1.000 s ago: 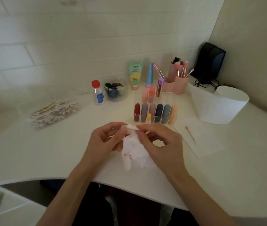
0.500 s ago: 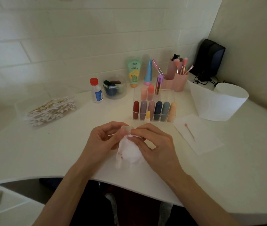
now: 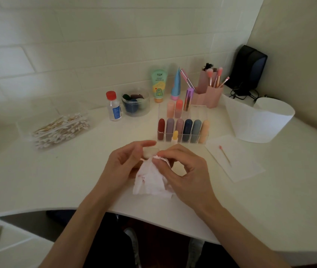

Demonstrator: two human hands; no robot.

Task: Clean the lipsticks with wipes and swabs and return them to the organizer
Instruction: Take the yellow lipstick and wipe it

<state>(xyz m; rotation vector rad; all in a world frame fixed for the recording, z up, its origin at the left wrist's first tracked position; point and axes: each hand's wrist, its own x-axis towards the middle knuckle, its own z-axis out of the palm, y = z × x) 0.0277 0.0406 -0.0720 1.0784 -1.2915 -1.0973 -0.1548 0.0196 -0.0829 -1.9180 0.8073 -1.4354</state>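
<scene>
Lipstick (image 3: 149, 153): only a pale, rounded end shows between the two hands, facing up and toward the far side. The rest is wrapped, so its long axis cannot be told. The left hand (image 3: 121, 164) holds it from the left with curled thumb and fingers, the forefinger lying over the top. The right hand (image 3: 185, 172) pinches the wipe (image 3: 150, 180) against it with thumb and forefinger, the other fingers curled in. The wipe is white with pink-red smears and hangs down to the white table (image 3: 37, 176), near its front edge.

Just beyond the hands stands the clear organizer (image 3: 201, 111). Its near row holds six upright lipsticks: dark red, mauve, dusty pink, navy, grey-blue and peach. Two coral ones and a metallic tube stand behind. A small yellow-capped piece (image 3: 175, 136) stands at its near wall.

To the right a pink-tipped swab (image 3: 224, 154) lies on a paper sheet (image 3: 240, 167). To the left is a heap of cotton swabs (image 3: 61, 129).

The red-capped bottle (image 3: 113, 106) has a blue label and the green tube (image 3: 159, 85) a cartoon figure; neither's print is readable.
</scene>
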